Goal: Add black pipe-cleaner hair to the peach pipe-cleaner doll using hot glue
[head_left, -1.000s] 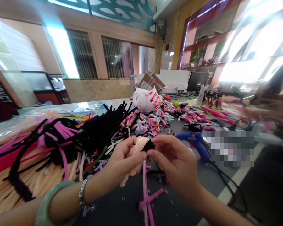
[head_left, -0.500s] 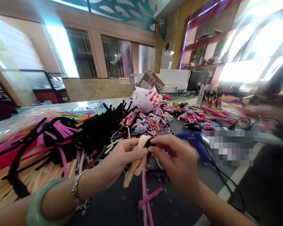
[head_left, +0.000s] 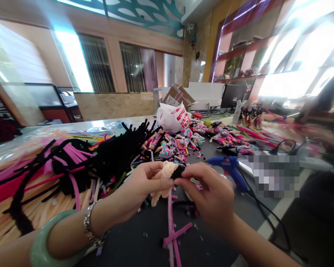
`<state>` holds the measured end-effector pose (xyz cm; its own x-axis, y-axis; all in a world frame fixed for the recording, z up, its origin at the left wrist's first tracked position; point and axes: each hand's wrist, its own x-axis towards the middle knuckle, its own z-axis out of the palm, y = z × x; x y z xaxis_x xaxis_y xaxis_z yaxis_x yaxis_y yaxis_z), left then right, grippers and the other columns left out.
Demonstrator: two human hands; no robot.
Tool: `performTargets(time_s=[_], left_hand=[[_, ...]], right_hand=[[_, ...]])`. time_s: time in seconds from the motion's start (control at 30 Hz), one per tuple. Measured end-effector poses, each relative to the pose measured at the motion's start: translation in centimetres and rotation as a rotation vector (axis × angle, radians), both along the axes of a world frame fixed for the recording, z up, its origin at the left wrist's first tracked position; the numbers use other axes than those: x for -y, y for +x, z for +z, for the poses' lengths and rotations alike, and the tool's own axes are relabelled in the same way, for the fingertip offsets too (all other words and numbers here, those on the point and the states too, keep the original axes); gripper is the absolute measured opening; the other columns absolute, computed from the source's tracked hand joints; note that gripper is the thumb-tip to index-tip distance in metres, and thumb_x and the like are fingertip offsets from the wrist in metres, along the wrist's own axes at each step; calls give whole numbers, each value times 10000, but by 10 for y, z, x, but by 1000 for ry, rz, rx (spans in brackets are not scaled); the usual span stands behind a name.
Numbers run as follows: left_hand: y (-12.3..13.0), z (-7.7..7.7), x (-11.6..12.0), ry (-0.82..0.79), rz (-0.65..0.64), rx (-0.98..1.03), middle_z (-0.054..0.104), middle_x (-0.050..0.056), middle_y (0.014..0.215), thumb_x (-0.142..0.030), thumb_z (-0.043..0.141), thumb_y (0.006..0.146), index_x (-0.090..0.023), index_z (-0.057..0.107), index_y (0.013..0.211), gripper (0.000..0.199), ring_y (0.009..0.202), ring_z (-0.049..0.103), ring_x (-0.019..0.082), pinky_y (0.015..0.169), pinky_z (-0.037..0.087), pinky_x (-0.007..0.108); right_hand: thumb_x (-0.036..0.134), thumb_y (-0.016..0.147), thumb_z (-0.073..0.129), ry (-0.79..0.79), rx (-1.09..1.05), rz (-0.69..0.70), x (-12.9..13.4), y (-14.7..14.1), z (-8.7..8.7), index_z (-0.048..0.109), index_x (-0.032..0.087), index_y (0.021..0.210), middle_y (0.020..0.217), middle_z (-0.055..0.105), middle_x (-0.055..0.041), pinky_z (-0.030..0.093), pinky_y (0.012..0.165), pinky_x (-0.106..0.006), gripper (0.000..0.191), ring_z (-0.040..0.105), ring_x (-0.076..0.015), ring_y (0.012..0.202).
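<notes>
Peach pipe-cleaner doll (head_left: pixel 167 170) sits pinched between both hands, above the dark table (head_left: pixel 128 248), its legs hanging just past the left hand (head_left: pixel 140 185). That hand grips the body between fingers and thumb, with a jade-green bangle (head_left: pixel 48 237) and silver bracelet (head_left: pixel 90 226) on the arm. The right hand (head_left: pixel 211 193) closes narrowly on a black fuzzy piece (head_left: pixel 178 171), pressing it against the doll's top. Crossed pink pipe cleaners (head_left: pixel 171 230) lie below; a blue glue gun (head_left: pixel 229 170) rests beyond the right hand, a black pipe-cleaner heap (head_left: pixel 119 155) beyond the left.
</notes>
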<state>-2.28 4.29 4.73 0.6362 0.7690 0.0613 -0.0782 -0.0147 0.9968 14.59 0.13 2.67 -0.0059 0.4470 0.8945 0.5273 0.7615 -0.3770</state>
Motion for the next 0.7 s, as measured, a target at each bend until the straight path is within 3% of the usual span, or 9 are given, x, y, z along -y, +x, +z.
performTargets(time_s=[0.2,0.43,0.7], left_hand=[[-3,0,-1,291,178,-22,662,-26,818,-221,793,667,-207,671,910,273,717,576,83,647,442,169],[-11,0,0,874,363,-67,690,42,965,-191,730,715,-225,652,934,235,890,632,200,785,482,332],[-10,1,-1,1283,523,-89,703,62,959,-93,725,661,-206,621,949,326,891,624,211,752,501,351]], right_hand=[[142,784,697,-61,-63,73,2,0,-2,610,195,835,752,665,13,487,636,-194,114,621,-96,670],[125,766,690,-179,-251,204,6,-6,-2,629,245,820,741,664,44,527,602,-190,146,636,-97,638],[43,694,692,-406,-536,390,9,-15,2,663,253,780,686,671,71,547,586,-129,229,651,-73,614]])
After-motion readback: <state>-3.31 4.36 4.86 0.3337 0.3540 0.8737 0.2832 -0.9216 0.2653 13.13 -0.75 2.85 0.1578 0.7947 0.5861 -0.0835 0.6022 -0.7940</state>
